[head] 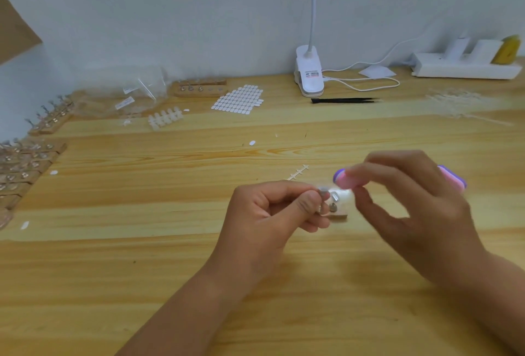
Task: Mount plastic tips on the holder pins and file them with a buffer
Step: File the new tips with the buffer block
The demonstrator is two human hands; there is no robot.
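My left hand (277, 210) pinches a small metal holder pin (322, 198) between thumb and forefinger, just above a small wooden holder block (338, 215) on the table. A second pin (333, 202) stands on that block. My right hand (412, 213) grips a pink and purple buffer (348, 180), whose rounded end hovers right above the pins; its other end (451, 179) sticks out behind my fingers. Any plastic tip on the pinched pin is too blurred to tell.
Wooden holder blocks with pins (25, 165) line the left edge, another block (200, 88) sits at the back. A sheet of adhesive tabs (238, 99), a strip of tips (164, 119), clear bags (133, 94), black tweezers (343, 100), a clip lamp (308, 71) and a power strip (466, 67) lie along the back.
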